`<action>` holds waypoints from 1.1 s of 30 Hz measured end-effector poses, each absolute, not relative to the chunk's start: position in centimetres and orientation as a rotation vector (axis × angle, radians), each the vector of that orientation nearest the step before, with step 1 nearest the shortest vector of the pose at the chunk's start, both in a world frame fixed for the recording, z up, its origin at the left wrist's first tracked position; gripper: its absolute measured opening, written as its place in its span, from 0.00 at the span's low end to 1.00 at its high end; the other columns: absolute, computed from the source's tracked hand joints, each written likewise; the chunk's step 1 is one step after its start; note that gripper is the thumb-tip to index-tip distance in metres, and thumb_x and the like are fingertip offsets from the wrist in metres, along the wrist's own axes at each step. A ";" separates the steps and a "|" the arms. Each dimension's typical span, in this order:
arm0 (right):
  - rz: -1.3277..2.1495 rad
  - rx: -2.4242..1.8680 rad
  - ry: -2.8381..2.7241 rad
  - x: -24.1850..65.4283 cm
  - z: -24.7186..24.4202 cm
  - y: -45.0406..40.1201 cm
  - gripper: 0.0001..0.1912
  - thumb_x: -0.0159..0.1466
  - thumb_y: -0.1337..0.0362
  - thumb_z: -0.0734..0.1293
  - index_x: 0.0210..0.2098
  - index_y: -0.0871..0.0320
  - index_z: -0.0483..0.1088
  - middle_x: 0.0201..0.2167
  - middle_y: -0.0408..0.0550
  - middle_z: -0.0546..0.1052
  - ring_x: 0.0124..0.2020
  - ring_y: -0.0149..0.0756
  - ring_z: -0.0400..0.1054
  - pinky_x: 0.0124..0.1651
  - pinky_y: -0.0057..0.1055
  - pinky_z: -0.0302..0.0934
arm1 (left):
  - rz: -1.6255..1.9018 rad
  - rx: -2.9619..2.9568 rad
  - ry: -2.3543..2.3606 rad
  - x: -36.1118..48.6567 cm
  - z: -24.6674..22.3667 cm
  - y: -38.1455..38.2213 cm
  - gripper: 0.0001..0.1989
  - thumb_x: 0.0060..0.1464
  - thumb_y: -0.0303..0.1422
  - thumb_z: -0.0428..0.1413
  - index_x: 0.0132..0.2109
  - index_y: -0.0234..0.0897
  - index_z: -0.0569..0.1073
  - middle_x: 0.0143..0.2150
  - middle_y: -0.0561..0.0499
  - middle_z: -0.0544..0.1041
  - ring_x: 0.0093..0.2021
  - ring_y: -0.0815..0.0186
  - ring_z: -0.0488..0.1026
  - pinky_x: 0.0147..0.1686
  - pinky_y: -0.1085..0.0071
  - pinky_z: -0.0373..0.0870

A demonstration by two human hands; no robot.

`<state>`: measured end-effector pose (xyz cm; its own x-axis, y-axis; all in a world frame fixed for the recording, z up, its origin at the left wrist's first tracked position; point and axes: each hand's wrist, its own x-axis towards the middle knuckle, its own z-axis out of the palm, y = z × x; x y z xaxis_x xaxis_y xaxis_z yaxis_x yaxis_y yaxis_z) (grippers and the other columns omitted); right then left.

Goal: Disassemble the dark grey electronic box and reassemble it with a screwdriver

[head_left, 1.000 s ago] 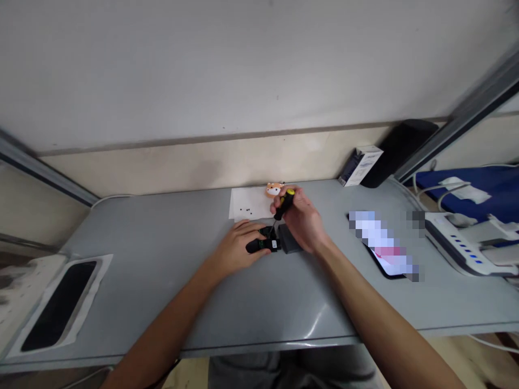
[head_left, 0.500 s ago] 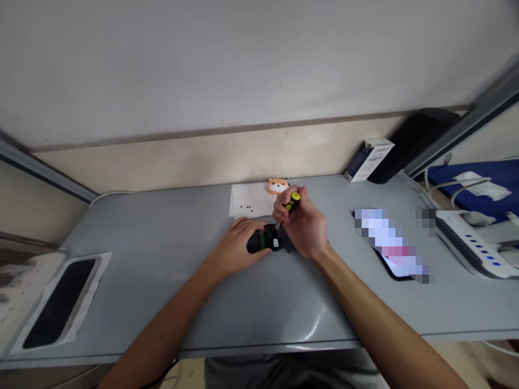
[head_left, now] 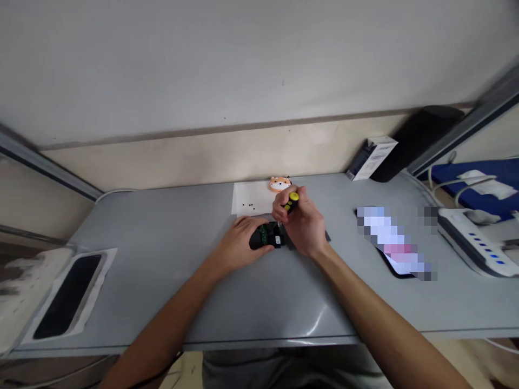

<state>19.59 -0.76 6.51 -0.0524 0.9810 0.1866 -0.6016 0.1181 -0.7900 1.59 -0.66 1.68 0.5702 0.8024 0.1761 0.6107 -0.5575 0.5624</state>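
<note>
Black plastic device [head_left: 271, 236] with green circuit board [head_left: 264, 235]: lies on grey desk [head_left: 162, 243], long axis roughly 9-to-3, at 3 o'clock from left palm. Pinched between thumb and fingers of left hand [head_left: 239, 243], nearer of two. Right hand [head_left: 305, 226]: fingers wrapped around yellow-black screwdriver [head_left: 292, 200], device toward 7 o'clock; cannot tell tip contact. On device, white label [head_left: 278, 239], unreadable. At 2 o'clock, printed box [head_left: 372, 156], lettering too small to read.
</note>
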 end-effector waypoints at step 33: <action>1.370 -0.602 -0.861 19.3 6.5 -0.7 0.25 0.67 0.39 0.66 0.28 0.53 0.66 0.23 0.40 0.58 0.22 0.31 0.50 0.27 0.32 0.53 | 0.623 2.506 1.004 1.2 1.2 -0.5 0.10 0.61 0.36 0.65 0.49 0.43 0.77 0.59 0.49 0.80 0.60 0.57 0.75 0.64 0.55 0.66</action>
<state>19.33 -0.73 6.50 -0.0147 0.9848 0.1732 -0.5834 0.1322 -0.8013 1.20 -0.50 1.18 0.6487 0.7148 0.2614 0.5518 -0.6782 0.4852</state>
